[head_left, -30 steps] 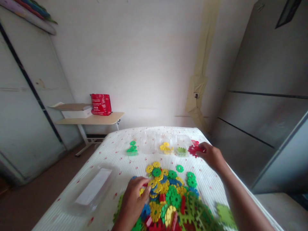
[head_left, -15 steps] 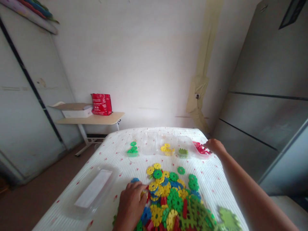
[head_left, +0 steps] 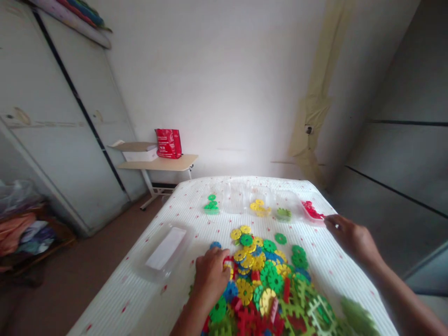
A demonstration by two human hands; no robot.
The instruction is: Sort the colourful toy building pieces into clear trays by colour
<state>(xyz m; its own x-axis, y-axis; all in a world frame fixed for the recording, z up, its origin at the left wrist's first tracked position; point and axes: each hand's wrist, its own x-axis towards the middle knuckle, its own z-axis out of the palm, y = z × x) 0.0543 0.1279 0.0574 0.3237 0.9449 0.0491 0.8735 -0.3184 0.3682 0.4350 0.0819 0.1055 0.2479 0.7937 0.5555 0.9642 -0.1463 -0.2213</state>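
Note:
A heap of plastic building pieces (head_left: pixel 269 273) lies at the front of the table: notched yellow, green and blue discs, red pieces and olive-green toothed pieces. At its left edge, my left hand (head_left: pixel 213 273) has thumb and fingers closed on a red plastic piece (head_left: pixel 228 259). My right hand (head_left: pixel 353 238) is beside the right end of the clear container (head_left: pixel 317 223) of red pieces (head_left: pixel 311 210). Its fingers are loosely bent, slightly apart, with no piece showing in them. Whether the fingertips touch the container rim I cannot tell.
Further clear containers stand along the back, holding green discs (head_left: pixel 211 205), yellow discs (head_left: pixel 259 206) and olive-green pieces (head_left: pixel 283 213). A clear lid with a white label (head_left: pixel 167 248) lies left. Beyond are a small side table (head_left: pixel 164 163) and red bag (head_left: pixel 169 143).
My right hand has come back from above the red-piece container to beside its right end. My left hand stays at the heap with the red piece. The view has swung left.

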